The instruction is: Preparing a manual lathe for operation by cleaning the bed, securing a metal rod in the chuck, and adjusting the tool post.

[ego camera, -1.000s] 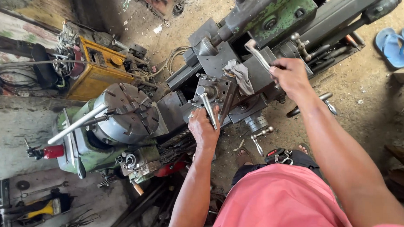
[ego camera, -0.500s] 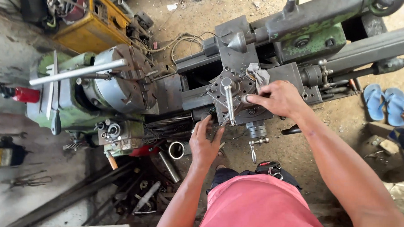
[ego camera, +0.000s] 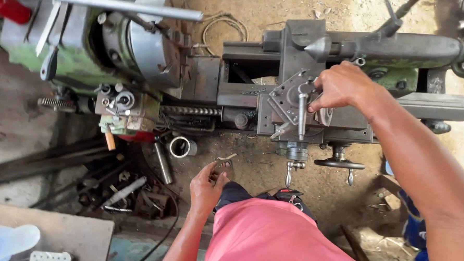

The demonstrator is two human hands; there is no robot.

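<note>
Right hand on the lathe tool post, left hand hanging free.

My right hand (ego camera: 343, 88), upper right of centre, is curled over the square tool post (ego camera: 296, 99), fingers clenched around its top; the steel handle (ego camera: 301, 115) sticks down just below my fingertips, and I can't tell if I'm gripping it or only the post. My left hand (ego camera: 206, 189) sits low centre, fingers loose and half open, grasping nothing, near a small metal piece (ego camera: 224, 161) on the dirt floor. Chuck (ego camera: 147, 48) is upper left with a long steel bar (ego camera: 117, 4) across the headstock. Carriage handwheel (ego camera: 339, 164) is below the post. Metal ring (ego camera: 180, 146) lies left of centre.
</note>
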